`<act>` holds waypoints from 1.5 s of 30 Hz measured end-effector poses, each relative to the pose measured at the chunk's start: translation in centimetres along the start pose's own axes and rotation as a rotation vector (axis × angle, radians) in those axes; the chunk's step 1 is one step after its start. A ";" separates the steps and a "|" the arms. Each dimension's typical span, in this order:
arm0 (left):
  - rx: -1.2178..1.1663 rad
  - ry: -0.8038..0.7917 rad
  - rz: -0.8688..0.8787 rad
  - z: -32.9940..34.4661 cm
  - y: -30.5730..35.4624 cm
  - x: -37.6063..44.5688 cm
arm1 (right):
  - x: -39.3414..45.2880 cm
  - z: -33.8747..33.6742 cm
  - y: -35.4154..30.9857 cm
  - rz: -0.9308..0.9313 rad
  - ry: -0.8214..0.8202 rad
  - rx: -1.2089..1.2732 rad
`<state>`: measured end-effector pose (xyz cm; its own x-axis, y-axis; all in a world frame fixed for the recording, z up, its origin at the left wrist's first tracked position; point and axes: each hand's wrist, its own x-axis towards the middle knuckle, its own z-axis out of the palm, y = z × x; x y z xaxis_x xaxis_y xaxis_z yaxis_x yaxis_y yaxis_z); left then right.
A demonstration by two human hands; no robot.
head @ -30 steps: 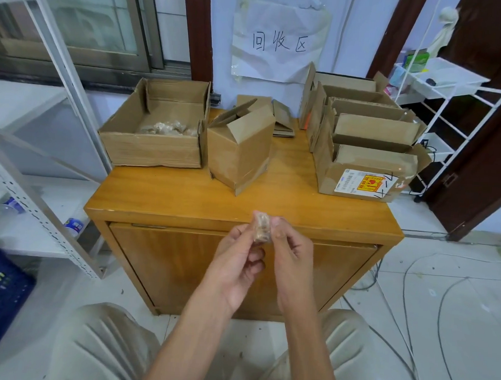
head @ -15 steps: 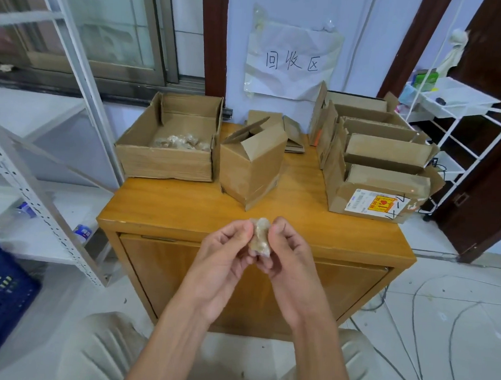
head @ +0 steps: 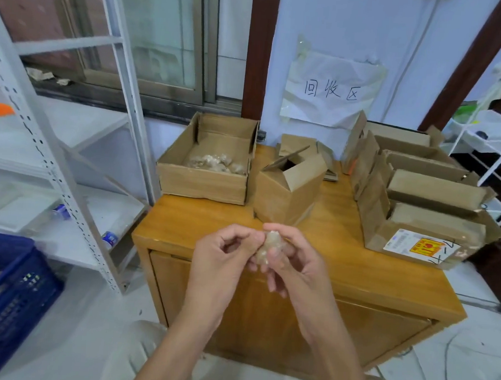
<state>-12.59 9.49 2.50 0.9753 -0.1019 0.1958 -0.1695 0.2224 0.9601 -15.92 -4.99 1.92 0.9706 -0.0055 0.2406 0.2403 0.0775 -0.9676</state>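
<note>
Packet (clear, crumpled) stands near-upright, pinched by left hand and right hand.

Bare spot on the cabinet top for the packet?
Free: the front strip of the cabinet top, left corner to the labelled box, just beyond the packet in the left hand and right hand. Also the lane between middle box and labelled box. Crowded: the back, open box close beside middle box, flattened cardboard behind.

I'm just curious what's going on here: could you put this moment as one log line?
left hand: pinches small clear packet | right hand: holds same packet | where: over wooden cabinet front edge
</note>
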 end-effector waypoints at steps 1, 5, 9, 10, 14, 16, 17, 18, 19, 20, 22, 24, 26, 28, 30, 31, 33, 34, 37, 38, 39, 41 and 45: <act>0.038 0.018 0.042 -0.3 -0.1 0.2 | 0.4 0.1 0.2 0.007 0.005 -0.011; 0.122 -0.053 0.095 -2.1 -0.1 0.9 | 1.6 0.6 0.3 0.008 -0.005 -0.012; 0.122 -0.010 0.114 -3.0 -0.6 1.7 | 3.0 1.8 0.9 0.006 -0.012 0.000; 0.121 0.008 0.134 -3.3 -0.5 2.1 | 3.6 2.4 0.9 0.024 -0.013 0.036; 0.151 0.113 0.211 -4.4 0.0 4.7 | 6.4 3.6 0.9 0.063 -0.104 0.152; 0.237 0.177 0.281 -5.1 0.4 5.9 | 8.0 4.4 0.9 0.047 -0.130 0.139; 0.311 0.204 0.338 -5.5 0.5 6.4 | 8.8 4.9 1.0 0.029 -0.125 0.124; 0.385 0.219 0.393 -5.9 0.7 6.8 | 9.5 5.5 1.0 0.006 -0.110 0.105; 0.440 0.212 0.437 -6.4 0.8 7.1 | 10.2 6.0 1.1 -0.021 -0.094 0.096; 0.475 0.177 0.466 -7.0 1.0 7.4 | 10.8 6.5 1.2 -0.046 -0.076 0.098; 0.482 0.063 0.463 -7.9 1.1 7.8 | 11.8 7.2 1.5 -0.077 -0.041 0.119; 0.399 -0.001 0.394 -8.8 1.0 8.3 | 12.6 7.7 2.0 -0.077 -0.033 0.124; 0.367 0.006 0.382 -9.6 0.8 8.9 | 13.2 8.1 2.5 -0.083 -0.040 0.074; 0.449 0.019 0.445 -10.4 0.7 9.7 | 14.0 8.5 2.8 -0.110 -0.035 -0.021; 0.554 0.007 0.498 -11.7 0.5 11.1 | 14.9 9.0 2.8 -0.099 -0.029 -0.092; 0.625 -0.009 0.485 -12.3 0.6 11.9 | 15.5 9.1 2.8 -0.083 -0.028 -0.152; 0.958 -0.042 0.398 -13.1 1.0 13.8 | 17.5 9.3 2.6 -0.068 -0.030 -0.393; 1.195 -0.040 0.349 -13.2 1.3 14.8 | 18.7 9.3 2.6 -0.073 -0.027 -0.554; 1.479 0.065 0.273 -13.7 2.6 17.6 | 23.2 9.2 1.8 -0.101 0.041 -0.871; 1.453 0.080 0.276 -14.1 2.9 18.5 | 25.1 9.2 1.3 -0.111 0.058 -0.922; 1.410 0.084 0.283 -14.5 3.1 19.5 | 26.8 9.2 0.8 -0.122 0.059 -0.984; 1.345 0.092 0.291 -15.3 3.0 21.2 | 30.6 9.3 0.3 -0.107 0.023 -1.120; 1.292 0.060 0.220 -16.8 1.3 23.5 | 36.7 9.7 2.9 0.059 -0.088 -1.286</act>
<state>12.52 23.69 4.98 0.9090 -0.1323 0.3952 -0.3045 -0.8583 0.4130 20.23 4.68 8.68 0.9878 0.0345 0.1516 0.0854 -0.9355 -0.3430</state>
